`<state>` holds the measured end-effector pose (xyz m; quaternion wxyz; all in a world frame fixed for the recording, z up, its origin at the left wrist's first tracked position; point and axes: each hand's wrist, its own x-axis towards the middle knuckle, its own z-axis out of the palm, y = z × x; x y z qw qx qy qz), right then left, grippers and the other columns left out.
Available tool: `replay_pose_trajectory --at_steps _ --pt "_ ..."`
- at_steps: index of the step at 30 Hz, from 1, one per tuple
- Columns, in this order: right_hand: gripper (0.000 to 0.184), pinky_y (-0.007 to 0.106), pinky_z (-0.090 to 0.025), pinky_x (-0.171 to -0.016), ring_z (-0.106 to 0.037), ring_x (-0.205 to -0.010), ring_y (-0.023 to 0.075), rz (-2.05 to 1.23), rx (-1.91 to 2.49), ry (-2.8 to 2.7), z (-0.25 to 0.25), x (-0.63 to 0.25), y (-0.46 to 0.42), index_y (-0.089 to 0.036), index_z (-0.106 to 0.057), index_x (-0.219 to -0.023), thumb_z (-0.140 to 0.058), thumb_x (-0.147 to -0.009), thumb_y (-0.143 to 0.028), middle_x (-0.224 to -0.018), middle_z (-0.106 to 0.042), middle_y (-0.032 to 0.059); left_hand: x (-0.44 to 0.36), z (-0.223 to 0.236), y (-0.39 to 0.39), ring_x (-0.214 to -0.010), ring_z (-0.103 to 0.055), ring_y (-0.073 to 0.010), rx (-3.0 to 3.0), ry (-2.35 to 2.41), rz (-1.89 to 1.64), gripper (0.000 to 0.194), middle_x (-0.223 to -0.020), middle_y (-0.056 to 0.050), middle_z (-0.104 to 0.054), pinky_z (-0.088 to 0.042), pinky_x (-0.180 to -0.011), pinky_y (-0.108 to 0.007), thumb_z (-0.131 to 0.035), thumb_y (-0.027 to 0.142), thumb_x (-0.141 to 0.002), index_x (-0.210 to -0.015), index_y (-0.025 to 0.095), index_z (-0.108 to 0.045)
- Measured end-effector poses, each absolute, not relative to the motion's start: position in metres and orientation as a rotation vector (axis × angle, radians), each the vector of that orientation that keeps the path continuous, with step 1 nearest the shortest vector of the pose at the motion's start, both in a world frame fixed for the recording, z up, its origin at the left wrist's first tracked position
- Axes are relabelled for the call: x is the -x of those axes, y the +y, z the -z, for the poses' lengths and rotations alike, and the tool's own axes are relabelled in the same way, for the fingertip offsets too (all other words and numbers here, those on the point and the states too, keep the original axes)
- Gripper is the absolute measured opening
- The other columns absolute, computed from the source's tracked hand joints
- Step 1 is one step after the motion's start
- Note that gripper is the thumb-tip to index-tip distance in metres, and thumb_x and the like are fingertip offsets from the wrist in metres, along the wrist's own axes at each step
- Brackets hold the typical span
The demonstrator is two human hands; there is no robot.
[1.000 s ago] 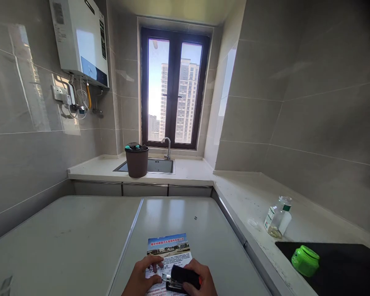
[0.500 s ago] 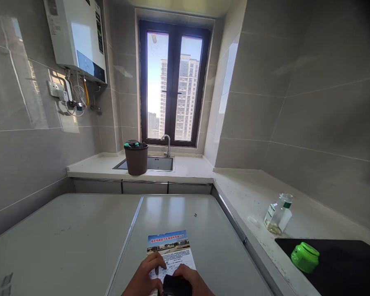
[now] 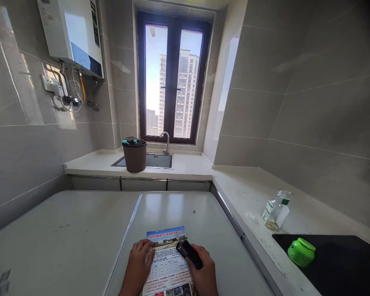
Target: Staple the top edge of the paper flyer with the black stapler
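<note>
The right hand [image 3: 204,269] grips a black stapler [image 3: 190,254], probably stiff, by its body, while the left hand [image 3: 137,263], thumb parted, touches the printed flyer [image 3: 167,265] between them, likely light, creasable, best held by its edge

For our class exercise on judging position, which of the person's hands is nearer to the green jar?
Right. The right hand, holding the black stapler, is left of the green jar; the left hand, at the left edge of the paper, is farther left.
</note>
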<state>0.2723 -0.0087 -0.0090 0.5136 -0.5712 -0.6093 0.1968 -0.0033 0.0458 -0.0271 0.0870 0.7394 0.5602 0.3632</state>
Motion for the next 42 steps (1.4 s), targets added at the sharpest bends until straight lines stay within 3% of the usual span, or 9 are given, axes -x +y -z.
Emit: replay_pose_trajectory --at_steps 7,13,17,20,23,27,32,38,42 --pt "0.042 0.043 -0.051 -0.093 -0.064 -0.107 0.032 -0.231 1.494 -1.369 0.021 -0.285 -0.004 -0.024 -0.071 -0.118 -0.058 -0.094 -0.056 -0.116 -0.072 0.0127 -0.001 0.051 0.051 -0.143 -0.041 -0.038 -2.32 1.954 -0.739 0.047 -0.152 -0.013 -0.052 -0.026 -0.118 -0.063 -0.058 0.041 -0.092 -0.136 0.025 -0.065" --pt "0.037 0.047 -0.045 -0.094 -0.066 -0.105 0.0314 -0.09 1.505 -1.597 0.017 -0.305 -0.001 -0.025 -0.072 -0.117 -0.053 -0.099 -0.051 -0.114 -0.074 0.0119 0.002 0.048 0.05 -0.144 -0.043 -0.0349 -2.306 1.816 -0.76 0.038 -0.15 -0.01 -0.055 -0.026 -0.119 -0.064 -0.057 0.029 -0.092 -0.128 0.029 -0.069" --pt "0.034 0.05 -0.039 -0.096 -0.063 -0.107 0.0325 0.039 1.575 -1.6 0.023 -0.327 0.0 -0.024 -0.072 -0.116 -0.049 -0.1 -0.042 -0.115 -0.074 0.0132 0.003 0.04 0.047 -0.141 -0.047 -0.0319 -2.249 1.667 -0.883 0.036 -0.149 -0.008 -0.056 -0.035 -0.118 -0.058 -0.06 0.027 -0.09 -0.124 0.029 -0.071" --pt "0.032 0.05 -0.037 -0.096 -0.062 -0.107 0.0325 0.084 1.634 -1.595 0.028 -0.337 0.001 -0.024 -0.072 -0.117 -0.047 -0.099 -0.035 -0.116 -0.073 0.0127 0.001 0.035 0.043 -0.147 -0.038 -0.0329 -2.231 1.67 -0.934 0.043 -0.158 -0.008 -0.045 -0.037 -0.117 -0.056 -0.061 0.028 -0.09 -0.133 0.029 -0.066" --pt "0.034 0.05 -0.037 -0.098 -0.061 -0.11 0.0324 0.096 1.665 -1.596 0.033 -0.338 0.002 -0.025 -0.07 -0.121 -0.047 -0.095 -0.026 -0.12 -0.072 0.0118 -0.002 0.032 0.04 -0.153 -0.026 -0.0349 -2.324 1.659 -0.896 0.053 -0.164 -0.008 -0.035 -0.026 -0.121 -0.062 -0.06 0.03 -0.091 -0.144 0.031 -0.056" --pt "0.041 0.048 -0.04 -0.097 -0.06 -0.114 0.0323 0.069 1.662 -1.591 0.037 -0.336 0.004 -0.023 -0.066 -0.126 -0.046 -0.091 -0.021 -0.125 -0.07 0.0116 -0.003 0.031 0.039 -0.151 -0.031 -0.0357 -2.392 1.639 -0.759 0.054 -0.161 -0.006 -0.041 -0.021 -0.12 -0.067 -0.055 0.039 -0.096 -0.15 0.037 -0.049" --pt "0.042 0.046 -0.043 -0.093 -0.06 -0.115 0.0321 0.036 1.687 -1.578 0.038 -0.337 0.006 -0.024 -0.065 -0.128 -0.045 -0.092 -0.024 -0.125 -0.069 0.0108 -0.002 0.03 0.041 -0.13 -0.055 -0.032 -2.379 1.691 -0.812 0.052 -0.136 -0.01 -0.062 -0.032 -0.117 -0.058 -0.054 0.038 -0.096 -0.147 0.034 -0.053" --pt "0.04 0.046 -0.042 -0.093 -0.06 -0.114 0.0318 0.038 1.702 -1.585 0.037 -0.338 0.006 -0.025 -0.066 -0.126 -0.045 -0.091 -0.024 -0.123 -0.069 0.0103 -0.004 0.029 0.038 -0.15 -0.031 -0.0367 -2.439 1.658 -0.728 0.057 -0.163 -0.008 -0.036 -0.021 -0.119 -0.065 -0.05 0.036 -0.097 -0.154 0.037 -0.042" --pt "0.042 0.044 -0.041 -0.095 -0.059 -0.115 0.0303 0.028 1.694 -1.621 0.032 -0.338 0.003 -0.024 -0.064 -0.13 -0.047 -0.091 -0.024 -0.125 -0.068 0.0099 -0.005 0.019 0.033 -0.146 -0.037 -0.0342 -2.436 1.591 -0.694 0.044 -0.155 -0.008 -0.049 -0.016 -0.119 -0.067 -0.051 0.032 -0.097 -0.141 0.033 -0.057"
